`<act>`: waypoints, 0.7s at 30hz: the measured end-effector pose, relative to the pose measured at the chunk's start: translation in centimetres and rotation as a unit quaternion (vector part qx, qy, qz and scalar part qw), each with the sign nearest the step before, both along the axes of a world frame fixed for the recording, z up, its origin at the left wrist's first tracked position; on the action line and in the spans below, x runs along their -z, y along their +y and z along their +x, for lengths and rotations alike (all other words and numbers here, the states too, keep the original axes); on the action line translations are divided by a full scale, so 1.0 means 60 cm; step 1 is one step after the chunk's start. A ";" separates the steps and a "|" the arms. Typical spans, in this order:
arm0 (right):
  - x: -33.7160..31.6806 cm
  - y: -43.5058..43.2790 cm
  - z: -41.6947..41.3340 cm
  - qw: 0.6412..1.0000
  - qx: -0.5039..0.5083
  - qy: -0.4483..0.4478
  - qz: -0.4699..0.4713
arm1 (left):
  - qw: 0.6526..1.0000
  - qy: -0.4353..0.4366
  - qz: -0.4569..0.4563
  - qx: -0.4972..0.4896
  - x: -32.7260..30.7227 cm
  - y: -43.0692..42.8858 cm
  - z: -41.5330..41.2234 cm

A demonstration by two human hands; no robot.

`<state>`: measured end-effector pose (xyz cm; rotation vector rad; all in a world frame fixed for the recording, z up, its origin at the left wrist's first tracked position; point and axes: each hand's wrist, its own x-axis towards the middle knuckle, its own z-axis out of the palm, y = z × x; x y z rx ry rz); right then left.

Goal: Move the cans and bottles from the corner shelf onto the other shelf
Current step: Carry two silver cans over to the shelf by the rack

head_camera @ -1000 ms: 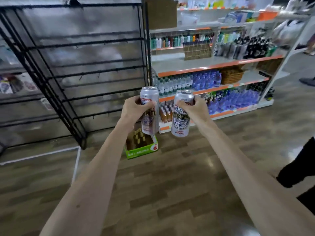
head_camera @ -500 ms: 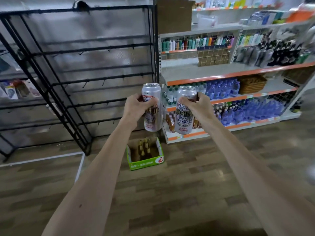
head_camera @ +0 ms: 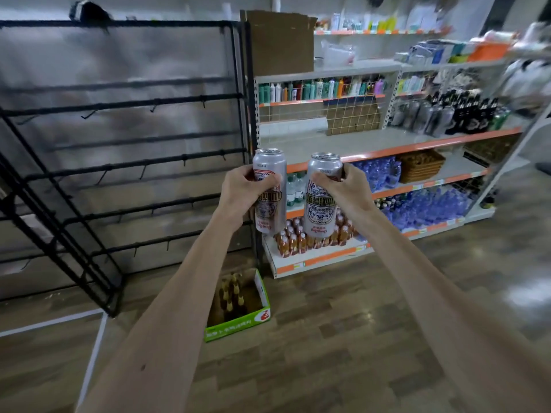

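I hold 2 tall silver cans, 1 in each hand, both upright and raised in front of me, side by side but not touching. My left hand [head_camera: 241, 192] wraps the left can [head_camera: 270, 163] around its middle, thumb across the label. My right hand [head_camera: 347, 189] grips the right can [head_camera: 319, 213] higher up, fingers curled just under the rim.

I judge them to be thin-walled metal: stiff enough if full, easy to dent if squeezed, and smooth enough to slip. A full wrap around the body suits them better than a pinch at the top. They look unopened, though the lids are too blurred to be sure.

Behind the cans stands the orange-edged shelf unit [head_camera: 387, 150], whose middle board is mostly bare. On the floor [head_camera: 328, 353] below my arms sits 1 green carton [head_camera: 238, 326] holding brown bottles, perhaps 6. To my left is 1 black wire rack [head_camera: 119, 105].
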<state>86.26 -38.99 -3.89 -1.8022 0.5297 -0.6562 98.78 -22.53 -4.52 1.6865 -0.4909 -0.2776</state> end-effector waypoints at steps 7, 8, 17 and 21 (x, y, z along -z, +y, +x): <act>0.008 -0.094 0.062 0.999 0.030 0.005 -0.013 | 1.000 -0.007 0.005 0.016 0.001 -0.088 0.062; 0.011 -0.110 0.070 0.999 0.031 0.005 -0.012 | 1.000 -0.004 0.005 0.017 0.003 -0.106 0.071; 0.021 -0.296 0.152 1.000 0.031 0.002 -0.006 | 1.000 0.001 0.008 0.008 -0.001 -0.281 0.144; 0.013 -0.364 0.180 1.000 0.027 0.002 -0.013 | 1.000 -0.009 0.015 0.007 -0.009 -0.346 0.176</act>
